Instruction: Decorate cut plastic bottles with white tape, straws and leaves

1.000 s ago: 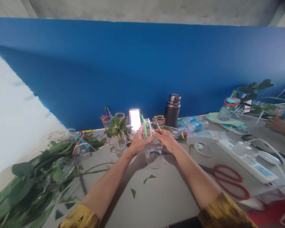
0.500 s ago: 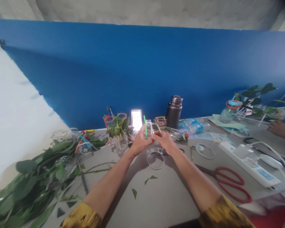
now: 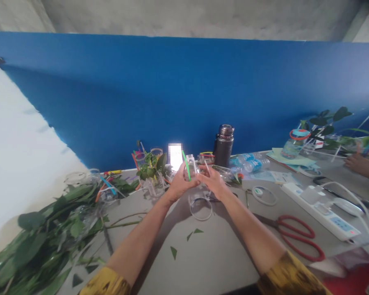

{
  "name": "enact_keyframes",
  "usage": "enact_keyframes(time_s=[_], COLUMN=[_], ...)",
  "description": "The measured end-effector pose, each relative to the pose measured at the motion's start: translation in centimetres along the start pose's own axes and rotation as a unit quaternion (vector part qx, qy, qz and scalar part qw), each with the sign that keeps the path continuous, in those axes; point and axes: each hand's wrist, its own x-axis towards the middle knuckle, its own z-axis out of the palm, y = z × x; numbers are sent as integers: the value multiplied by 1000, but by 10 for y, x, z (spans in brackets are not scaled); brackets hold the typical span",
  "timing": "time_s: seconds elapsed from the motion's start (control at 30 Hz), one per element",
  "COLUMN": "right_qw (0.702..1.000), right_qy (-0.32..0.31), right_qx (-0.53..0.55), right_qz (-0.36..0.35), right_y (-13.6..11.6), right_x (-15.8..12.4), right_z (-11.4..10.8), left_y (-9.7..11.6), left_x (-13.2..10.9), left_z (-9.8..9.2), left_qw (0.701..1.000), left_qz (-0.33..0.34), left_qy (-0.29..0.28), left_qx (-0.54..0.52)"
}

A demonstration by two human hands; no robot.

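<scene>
My left hand (image 3: 180, 184) is closed round a clear plastic piece (image 3: 191, 162), perhaps a cut bottle or cup; its exact kind is hard to make out. A bright green straw (image 3: 186, 165) stands against it on the left-hand side, leaning left at the top. My right hand (image 3: 214, 182) grips the same clear piece from the right, fingers bent toward the left ones. By the right fingers, a pale thin straw (image 3: 206, 165) sticks up. Just below both hands, a round clear rim (image 3: 201, 220) lies on the grey table, near several cut leaf scraps (image 3: 174, 252).
Leafy branches (image 3: 33, 241) heap on the left. A lit phone (image 3: 175, 155) and dark thermos (image 3: 224, 145) stand at the back. Red-handled scissors (image 3: 298, 237), a power strip (image 3: 321, 212) and water bottles (image 3: 252, 163) lie right. Another person's hand (image 3: 359, 165) shows far right.
The green straw's top has tipped to the left. Both hands keep their hold on the clear plastic piece, and the view has shifted slightly.
</scene>
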Motion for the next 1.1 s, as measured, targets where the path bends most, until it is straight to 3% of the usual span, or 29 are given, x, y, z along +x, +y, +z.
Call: enact_keyframes(time_s=[0.17,0.33,0.57,0.83,1.1], right_qw=[998,995,991,994,991], right_qy=[20,56,-30,-44,-95], right_qx=[51,83,127,102,92], right_qz=[16,-1,-2,-20,-30], right_y=[1,0,-10,-3,-9], right_x=[3,10,7,8,4], right_z=[-2,-12,-19,-20,-18], left_y=[-2,-13,-15,-14,-13], left_x=[0,4,3,2,4], left_z=[-1,-5,-3,-9,-10], left_qw=[997,992,982,987,979], left_qz=[-35,-66,-86,-92,-94], left_qy=[24,2,-23,-11,-16], left_qx=[-66,-111,-164,-131,-182])
